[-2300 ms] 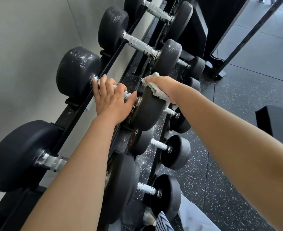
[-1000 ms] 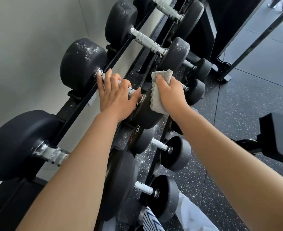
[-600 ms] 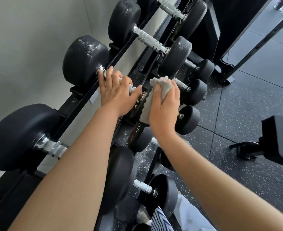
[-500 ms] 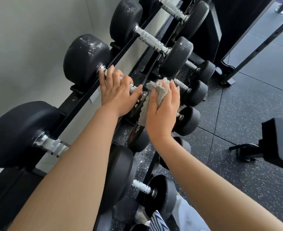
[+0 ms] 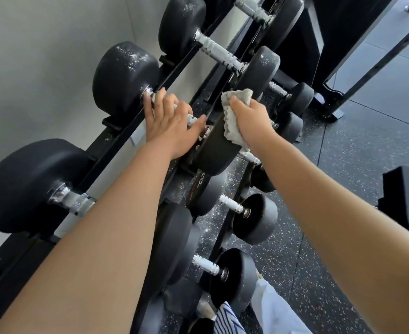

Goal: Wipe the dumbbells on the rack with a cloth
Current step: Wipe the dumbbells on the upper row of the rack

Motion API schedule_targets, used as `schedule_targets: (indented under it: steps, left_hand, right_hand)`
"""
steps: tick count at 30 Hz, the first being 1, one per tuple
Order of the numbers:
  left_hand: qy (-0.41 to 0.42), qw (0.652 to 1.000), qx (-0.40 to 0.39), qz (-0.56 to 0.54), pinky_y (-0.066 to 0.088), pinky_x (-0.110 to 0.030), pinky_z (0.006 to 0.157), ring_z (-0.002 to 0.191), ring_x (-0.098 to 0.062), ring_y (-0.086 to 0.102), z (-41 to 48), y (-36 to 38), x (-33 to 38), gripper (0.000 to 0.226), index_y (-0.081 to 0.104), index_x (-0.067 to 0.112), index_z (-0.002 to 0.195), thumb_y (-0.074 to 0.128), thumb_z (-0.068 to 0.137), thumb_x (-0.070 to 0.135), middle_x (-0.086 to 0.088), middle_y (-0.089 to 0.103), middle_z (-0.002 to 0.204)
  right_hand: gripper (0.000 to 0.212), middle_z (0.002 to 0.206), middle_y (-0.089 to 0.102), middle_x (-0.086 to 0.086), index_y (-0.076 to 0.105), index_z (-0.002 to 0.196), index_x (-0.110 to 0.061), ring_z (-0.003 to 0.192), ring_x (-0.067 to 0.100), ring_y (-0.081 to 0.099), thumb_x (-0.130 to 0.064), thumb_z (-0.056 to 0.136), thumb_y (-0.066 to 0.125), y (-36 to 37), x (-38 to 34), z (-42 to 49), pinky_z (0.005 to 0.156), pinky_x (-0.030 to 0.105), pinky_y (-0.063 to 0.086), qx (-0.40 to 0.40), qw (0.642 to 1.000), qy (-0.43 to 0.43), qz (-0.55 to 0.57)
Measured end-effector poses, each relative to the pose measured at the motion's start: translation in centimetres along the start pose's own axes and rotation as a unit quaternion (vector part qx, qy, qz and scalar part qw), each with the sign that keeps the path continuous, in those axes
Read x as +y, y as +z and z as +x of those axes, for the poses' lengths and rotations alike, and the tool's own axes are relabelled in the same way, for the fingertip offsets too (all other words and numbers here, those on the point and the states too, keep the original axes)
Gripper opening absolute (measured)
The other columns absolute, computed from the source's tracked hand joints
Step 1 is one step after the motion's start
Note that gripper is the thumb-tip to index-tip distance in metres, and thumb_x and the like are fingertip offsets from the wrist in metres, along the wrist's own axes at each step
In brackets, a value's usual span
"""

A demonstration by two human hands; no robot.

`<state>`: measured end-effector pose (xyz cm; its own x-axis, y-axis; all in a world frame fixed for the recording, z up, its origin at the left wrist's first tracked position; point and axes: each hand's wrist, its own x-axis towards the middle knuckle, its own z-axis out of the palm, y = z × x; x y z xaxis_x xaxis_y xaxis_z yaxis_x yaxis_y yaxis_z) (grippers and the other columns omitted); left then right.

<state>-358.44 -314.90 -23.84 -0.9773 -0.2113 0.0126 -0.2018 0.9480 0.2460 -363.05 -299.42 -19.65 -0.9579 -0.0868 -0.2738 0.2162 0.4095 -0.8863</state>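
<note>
Head camera looks down at my two bare arms, which reach out to the black rack (image 5: 116, 143). My left hand (image 5: 172, 124) is on the silver bar of a big black dumbbell (image 5: 213, 155) on the top row. The fingers (image 5: 161, 102) of that hand lie close together and bend over the bar. The thumb sticks out to the side, toward the round end nearest me. My right hand (image 5: 254, 119) holds a small grey-white cloth (image 5: 231, 125) and presses it on the top edge of that near round end. My thumb lies flat on the cloth. My other fingers go round the far side, so I cannot tell how they lie. The cloth is bunched up, and a bit of it hangs down below my hand over the black rubber. The far round end of this dumbbell, by the grey wall (image 5: 42, 44), has white dusty specks on it. A nearer dumbbell (image 5: 27, 184) sits on the same row, partly under my left arm. A farther dumbbell (image 5: 259, 71) sits just past the cloth. The smaller dumbbells (image 5: 256, 219) sit on a lower row, below my arms. The floor (image 5: 355, 153) is dark with little light specks. A white trouser leg (image 5: 278, 312) and some blue-and-white striped fabric (image 5: 227, 320) show at the bottom. A black padded thing (image 5: 406, 196) is at the right edge.
</note>
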Motion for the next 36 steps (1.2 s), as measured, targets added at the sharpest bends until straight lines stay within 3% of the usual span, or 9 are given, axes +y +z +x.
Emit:
schedule_targets:
  steps: [4,8,14,19,22,27,30,33,36]
  left_hand:
    - [0.001,1.000,-0.003,-0.007,-0.022,-0.048,0.112,0.145,-0.026,-0.013,-0.2,0.0,-0.2,0.049,0.045,0.020,0.118,0.025,0.095,0.059,-0.010,0.021,0.146]
    - [0.005,1.000,0.001,-0.003,-0.022,-0.048,0.112,0.145,-0.025,-0.012,-0.2,0.1,-0.2,0.051,0.045,0.020,0.119,0.025,0.096,0.061,-0.010,0.022,0.146]
    - [0.005,1.000,0.012,-0.004,-0.020,-0.049,0.113,0.145,-0.026,-0.011,-0.2,0.2,-0.2,0.050,0.046,0.019,0.118,0.024,0.096,0.059,-0.011,0.023,0.146]
    - [-0.011,1.000,-0.008,0.003,-0.020,-0.049,0.113,0.145,-0.025,-0.012,-0.2,0.0,0.2,0.051,0.047,0.019,0.119,0.024,0.096,0.058,-0.011,0.021,0.149]
    - [-0.020,1.000,-0.006,0.010,-0.019,-0.050,0.114,0.145,-0.025,-0.013,-0.3,0.1,0.4,0.050,0.047,0.020,0.119,0.024,0.096,0.058,-0.010,0.021,0.149]
    - [-0.032,0.999,-0.020,0.008,-0.023,-0.048,0.112,0.145,-0.022,-0.016,-0.5,-0.1,0.4,0.049,0.046,0.021,0.120,0.020,0.097,0.056,-0.008,0.020,0.149]
    - [-0.056,0.997,-0.047,-0.029,-0.022,-0.045,0.113,0.146,-0.018,-0.014,-0.5,-1.1,1.0,0.050,0.050,0.021,0.123,0.015,0.100,0.048,-0.006,0.023,0.150]
    - [-0.103,0.987,-0.070,-0.103,-0.018,-0.043,0.115,0.146,-0.013,-0.005,-0.1,-3.0,1.8,0.060,0.057,0.025,0.121,0.008,0.099,0.050,-0.002,0.032,0.148]
    - [-0.124,0.974,-0.099,-0.164,-0.013,-0.043,0.116,0.146,-0.016,0.005,-0.5,-4.8,2.9,0.077,0.050,0.032,0.134,0.004,0.088,0.074,-0.003,0.032,0.150]
  right_hand:
    - [0.017,0.114,0.062,-0.002,0.061,0.100,-0.025,0.112,0.017,0.058,-0.037,0.100,0.049,3.2,2.8,-4.3,0.097,0.039,0.047,0.134,0.984,-0.115,0.028]
    - [0.043,0.158,0.031,0.004,0.053,0.137,-0.018,0.149,0.023,0.021,-0.039,0.099,0.049,5.9,5.8,-7.2,0.116,0.041,0.031,0.195,0.953,-0.232,-0.019]
    - [0.045,0.155,0.035,-0.005,0.052,0.136,-0.023,0.145,0.016,0.032,-0.049,0.101,0.042,4.0,5.0,-5.9,0.110,0.047,0.039,0.154,0.969,-0.187,-0.048]
    - [0.025,0.101,0.067,-0.004,0.057,0.090,-0.029,0.096,0.019,0.065,-0.050,0.098,0.046,1.3,2.8,-3.0,0.089,0.049,0.052,0.073,0.992,-0.103,-0.021]
    - [0.027,0.085,0.069,-0.001,0.058,0.082,-0.030,0.088,0.028,0.069,-0.054,0.091,0.049,0.1,1.3,-0.5,0.086,0.053,0.055,0.002,0.999,-0.049,-0.015]
    - [0.040,0.101,0.064,-0.002,0.059,0.101,-0.021,0.098,0.021,0.062,-0.056,0.095,0.041,1.0,2.3,-2.4,0.085,0.048,0.053,0.029,0.977,-0.156,-0.144]
    - [0.062,0.134,0.053,-0.004,0.054,0.133,-0.020,0.131,0.020,0.043,-0.062,0.094,0.031,0.3,2.6,-3.2,0.111,0.045,0.035,-0.023,0.963,-0.214,-0.160]
    - [0.071,0.150,0.044,0.008,0.049,0.139,-0.008,0.145,0.026,0.029,-0.059,0.101,0.016,-1.4,1.7,-2.5,0.122,0.048,0.018,-0.127,0.984,-0.119,-0.023]
    - [0.055,0.158,0.033,-0.003,0.029,0.154,-0.022,0.145,0.015,0.030,-0.048,0.105,0.029,-2.8,1.9,-2.0,0.121,0.037,0.020,-0.127,0.988,-0.061,0.065]
